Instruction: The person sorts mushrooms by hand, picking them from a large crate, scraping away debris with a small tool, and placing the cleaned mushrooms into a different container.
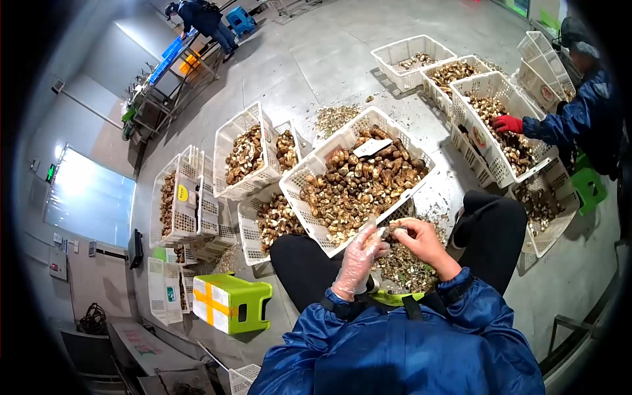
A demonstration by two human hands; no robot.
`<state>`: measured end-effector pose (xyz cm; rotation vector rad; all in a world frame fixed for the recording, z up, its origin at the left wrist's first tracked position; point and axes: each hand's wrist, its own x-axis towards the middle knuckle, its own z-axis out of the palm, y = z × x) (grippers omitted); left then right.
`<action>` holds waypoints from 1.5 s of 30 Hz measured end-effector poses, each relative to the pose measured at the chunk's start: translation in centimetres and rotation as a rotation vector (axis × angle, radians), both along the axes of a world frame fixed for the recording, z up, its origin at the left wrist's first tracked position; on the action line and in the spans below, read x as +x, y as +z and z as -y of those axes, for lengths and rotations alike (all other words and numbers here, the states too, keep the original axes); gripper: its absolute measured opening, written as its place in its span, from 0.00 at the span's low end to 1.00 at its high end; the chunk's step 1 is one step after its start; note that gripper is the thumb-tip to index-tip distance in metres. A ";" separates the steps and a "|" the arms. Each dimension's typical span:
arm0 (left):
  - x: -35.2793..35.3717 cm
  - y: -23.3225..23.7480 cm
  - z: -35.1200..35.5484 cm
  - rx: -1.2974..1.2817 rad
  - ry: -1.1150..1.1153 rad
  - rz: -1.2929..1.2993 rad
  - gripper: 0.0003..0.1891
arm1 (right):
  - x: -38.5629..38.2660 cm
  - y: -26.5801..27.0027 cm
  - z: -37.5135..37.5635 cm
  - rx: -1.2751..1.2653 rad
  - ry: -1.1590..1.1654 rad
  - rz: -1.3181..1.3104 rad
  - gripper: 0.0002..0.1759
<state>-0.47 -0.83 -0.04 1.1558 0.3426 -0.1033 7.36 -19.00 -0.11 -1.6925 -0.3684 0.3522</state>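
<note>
My left hand, in a clear plastic glove, is closed with its fingertips pinched around a small pale mushroom. Beside it, my bare right hand is closed too, its thumb and fingers nearly meeting the left fingertips. A small dark bit shows at the right fingertips, too small to name. Just beyond both hands stands a white plastic crate, tilted and heaped with brown mushrooms. A white scoop-like piece rests on the heap. Below the hands, trimmings cover the floor between my knees.
More mushroom crates stand left and far left. At right, a person with a red glove reaches into another crate. A green stool stands at lower left. A second person bends over a bench at the back.
</note>
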 end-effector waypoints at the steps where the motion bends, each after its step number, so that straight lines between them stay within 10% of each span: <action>1: 0.0 0.4 0.0 -0.069 0.018 -0.028 0.20 | -0.1 0.2 -0.1 -0.007 -0.001 0.088 0.10; 16: 0.4 0.9 0.2 -0.276 0.052 -0.113 0.14 | -0.7 -0.1 -1.0 -0.076 0.038 0.428 0.10; 38: 0.1 -0.7 -0.1 -0.283 0.023 -0.109 0.13 | -0.5 2.4 -0.3 -0.131 0.104 0.141 0.10; 40: 0.2 -0.7 -0.2 -0.243 0.030 -0.125 0.13 | -0.8 1.0 -1.1 -0.036 0.081 0.479 0.09; 45: 0.0 -0.8 -0.3 -0.257 0.006 -0.112 0.14 | -0.6 1.6 -0.4 -0.127 0.079 0.179 0.10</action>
